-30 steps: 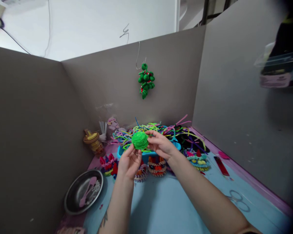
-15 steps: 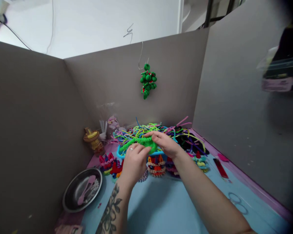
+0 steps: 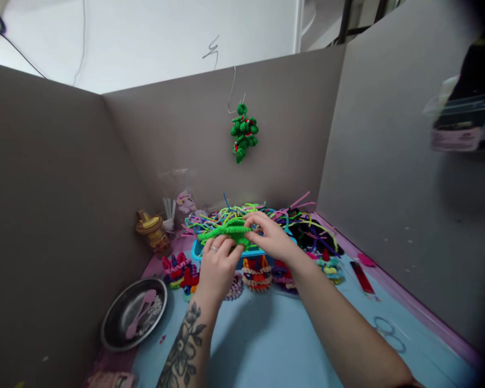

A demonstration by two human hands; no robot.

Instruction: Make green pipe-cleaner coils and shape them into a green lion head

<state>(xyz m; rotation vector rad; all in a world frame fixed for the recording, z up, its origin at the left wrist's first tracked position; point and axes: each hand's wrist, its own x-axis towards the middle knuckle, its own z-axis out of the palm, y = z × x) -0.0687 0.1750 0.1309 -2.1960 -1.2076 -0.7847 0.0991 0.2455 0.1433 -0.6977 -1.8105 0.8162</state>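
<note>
A pale blue surface (image 3: pixel 267 345), edged in pink, is spread across the lower half of the frame. It is closed in by a grey left panel (image 3: pixel 44 215), a grey back panel (image 3: pixel 178 140) and a grey right panel (image 3: pixel 388 161); above them a white wall (image 3: pixel 165 37) is seen. A dark green ornament (image 3: pixel 244 134) is hung from a wire (image 3: pixel 229 97) against the back panel, at upper centre. At upper right, a clear container (image 3: pixel 455 137) is seen against the right panel.

A bright green fuzzy piece (image 3: pixel 236 230) is held at the centre of the frame, in front of a heap of coloured fuzzy stems (image 3: pixel 250 208) by which a blue tray (image 3: pixel 196 251) is filled. Its lower side is held in the grip of the left hand (image 3: pixel 218 261); its right end is pinched in the narrow grip of the right hand (image 3: pixel 270 237).

Small fuzzy figures (image 3: pixel 257 277) are lined up before the tray. At lower left, a metal bowl (image 3: pixel 104 330) is set down, with a pink scoop (image 3: pixel 140 315) and white bits (image 3: pixel 152 315) inside. A yellow-and-brown cup (image 3: pixel 157 242) is placed behind it. At lower right, scissors (image 3: pixel 395 343) are laid near a red strip (image 3: pixel 362 278).
</note>
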